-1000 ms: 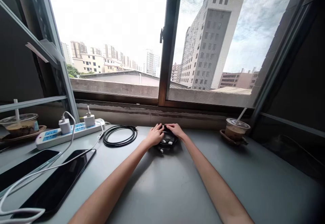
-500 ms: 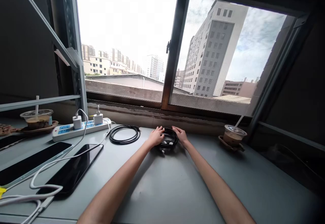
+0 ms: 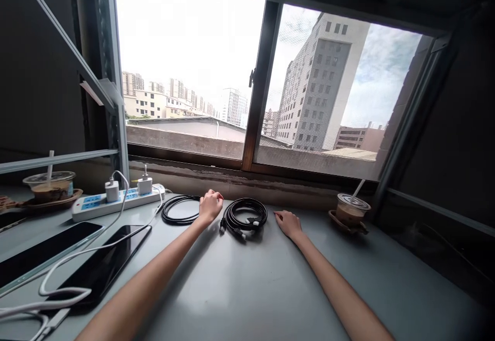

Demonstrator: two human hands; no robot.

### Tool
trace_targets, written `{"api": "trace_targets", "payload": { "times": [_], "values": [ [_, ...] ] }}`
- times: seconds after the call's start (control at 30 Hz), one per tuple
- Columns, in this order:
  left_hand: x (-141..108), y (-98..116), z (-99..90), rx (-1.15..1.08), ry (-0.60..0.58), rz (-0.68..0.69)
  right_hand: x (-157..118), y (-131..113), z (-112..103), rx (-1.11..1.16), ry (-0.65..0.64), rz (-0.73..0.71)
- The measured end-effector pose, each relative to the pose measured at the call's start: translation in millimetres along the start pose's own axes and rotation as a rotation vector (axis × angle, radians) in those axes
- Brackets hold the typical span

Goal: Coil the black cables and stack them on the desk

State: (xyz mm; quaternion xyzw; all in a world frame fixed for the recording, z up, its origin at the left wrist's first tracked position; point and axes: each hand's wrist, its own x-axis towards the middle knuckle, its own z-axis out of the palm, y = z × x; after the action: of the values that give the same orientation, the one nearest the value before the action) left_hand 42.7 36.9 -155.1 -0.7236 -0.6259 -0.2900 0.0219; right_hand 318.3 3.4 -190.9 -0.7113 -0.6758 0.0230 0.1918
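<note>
Left hand: the left hand (image 3: 211,206) is loosely curled, knuckles up, pinching nothing; it sits over the right edge of the left cable coil (image 3: 180,209), touching it or just above it, I cannot tell which.
Right hand: the right hand (image 3: 288,223) lies palm down on the tabletop (image 3: 247,289), fingers spread flat and holding nothing, just right of the right cable coil (image 3: 246,215) and apart from it.
Right cable coil: a black cable wound in a tight ring, lying flat at the far middle of the tabletop between the two hands, with its plug ends sticking out at the near left side.
Left cable coil: a looser black loop lying flat, just left of the left hand and right of the power strip (image 3: 116,202).
Power strip: white, at the far left, with two white chargers plugged in; a white cable (image 3: 73,258) runs from it toward the near left.
Phones: two dark phones (image 3: 104,261) lie face up, side by side, at the near left.
Drinks: one iced drink (image 3: 350,208) with a straw stands on a saucer at the far right; a second cup (image 3: 49,186) stands at the far left.
Background: a window (image 3: 263,83) behind the tabletop looks out on buildings.
</note>
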Motion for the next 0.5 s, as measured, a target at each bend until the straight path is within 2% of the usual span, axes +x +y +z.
{"api": "trace_targets", "payload": {
  "times": [0.13, 0.27, 0.37, 0.5],
  "values": [
    [-4.2, -24.9, 0.4, 0.078, -0.013, -0.082, -0.3, 1.0, 2.3, -0.046, -0.001, -0.006],
    [-4.0, -40.1, 0.5, 0.143, -0.046, -0.2, 1.4, 2.0, 2.9, -0.053, 0.002, -0.01],
    [-2.3, -42.9, -1.4, 0.161, -0.069, -0.296, 2.0, 2.2, 3.4, -0.054, 0.001, 0.001],
    [-1.0, -38.0, -6.8, 0.077, -0.153, -0.337, 2.2, 1.3, 3.4, -0.049, -0.016, 0.013]
  ]
}}
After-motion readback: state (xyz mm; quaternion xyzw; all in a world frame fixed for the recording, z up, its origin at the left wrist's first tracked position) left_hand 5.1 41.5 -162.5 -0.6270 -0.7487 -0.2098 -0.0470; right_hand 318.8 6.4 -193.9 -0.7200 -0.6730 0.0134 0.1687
